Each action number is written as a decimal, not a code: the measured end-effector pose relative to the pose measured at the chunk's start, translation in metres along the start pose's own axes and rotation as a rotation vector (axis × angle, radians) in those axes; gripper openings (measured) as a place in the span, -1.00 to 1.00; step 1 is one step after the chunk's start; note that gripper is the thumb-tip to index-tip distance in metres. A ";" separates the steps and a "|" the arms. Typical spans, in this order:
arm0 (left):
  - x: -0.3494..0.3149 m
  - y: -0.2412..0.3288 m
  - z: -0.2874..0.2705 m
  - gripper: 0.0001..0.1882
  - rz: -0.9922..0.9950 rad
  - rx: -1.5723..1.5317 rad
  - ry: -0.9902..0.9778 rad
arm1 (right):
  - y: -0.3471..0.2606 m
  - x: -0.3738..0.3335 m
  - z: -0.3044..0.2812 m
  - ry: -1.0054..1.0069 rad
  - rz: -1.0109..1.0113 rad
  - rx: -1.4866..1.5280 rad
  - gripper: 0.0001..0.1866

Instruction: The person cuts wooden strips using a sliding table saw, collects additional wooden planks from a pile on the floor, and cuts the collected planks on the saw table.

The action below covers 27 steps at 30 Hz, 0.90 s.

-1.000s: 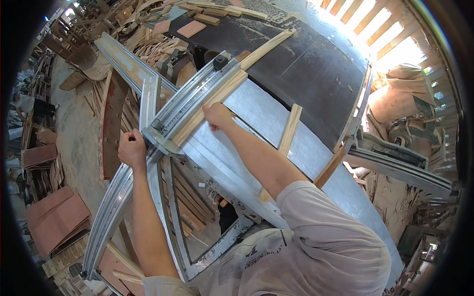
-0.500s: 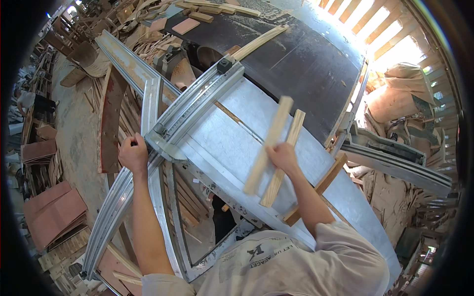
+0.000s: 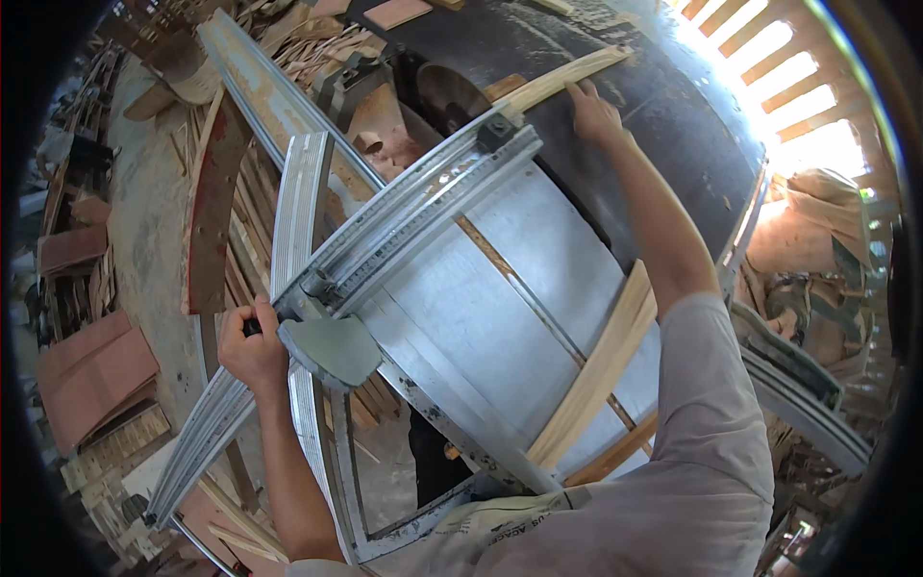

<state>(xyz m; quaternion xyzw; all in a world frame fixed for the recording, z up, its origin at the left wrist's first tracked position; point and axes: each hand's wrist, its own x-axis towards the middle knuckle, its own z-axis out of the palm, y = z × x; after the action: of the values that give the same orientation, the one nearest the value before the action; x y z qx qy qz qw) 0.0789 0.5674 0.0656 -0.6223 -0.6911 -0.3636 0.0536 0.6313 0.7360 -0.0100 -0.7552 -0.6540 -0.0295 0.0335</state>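
My left hand (image 3: pixel 254 354) is wrapped round a black handle (image 3: pixel 252 327) at the near end of the metal fence (image 3: pixel 413 216). My right hand (image 3: pixel 598 117) reaches out far to the right, its fingertips at the edge of a pale wood strip (image 3: pixel 567 77) beyond the fence's far end. The fingers look stretched out, not wrapped round that strip. Just left of it stands a dark round saw blade (image 3: pixel 450 94). On the silvery sliding table (image 3: pixel 461 288), two pale wood strips (image 3: pixel 601 370) lie side by side beneath my right arm.
A brown wood bar (image 3: pixel 615 450) crosses the table near my body. The dark saw top (image 3: pixel 683 144) stretches beyond. Metal rails (image 3: pixel 298 212) and a red-edged board (image 3: pixel 213 212) stand at the left. Reddish panels (image 3: pixel 96 375) and offcuts lie on the floor.
My right hand has let go of a strip, now lying against another on the table, and moved far forward to the strip near the blade. My left hand stays on the handle.
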 end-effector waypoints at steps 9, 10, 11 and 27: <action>-0.001 -0.011 0.006 -0.75 -0.027 -0.046 0.030 | 0.049 -0.013 0.012 -0.022 -0.116 -0.072 -0.68; 0.003 0.001 0.005 -0.75 -0.033 -0.048 0.015 | 0.066 -0.035 0.009 -0.004 -0.177 -0.035 -0.65; 0.004 0.000 0.004 -0.75 -0.016 -0.041 0.026 | 0.053 -0.061 0.000 -0.030 -0.196 0.012 -0.62; 0.001 0.002 -0.010 -0.71 0.026 0.039 0.037 | -0.184 -0.211 -0.019 -0.350 0.779 1.347 -0.53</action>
<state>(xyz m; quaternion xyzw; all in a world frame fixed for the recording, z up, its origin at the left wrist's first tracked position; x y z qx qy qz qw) 0.0768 0.5626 0.0742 -0.6234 -0.6886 -0.3609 0.0833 0.4195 0.5529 -0.0076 -0.7406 -0.2161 0.5048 0.3874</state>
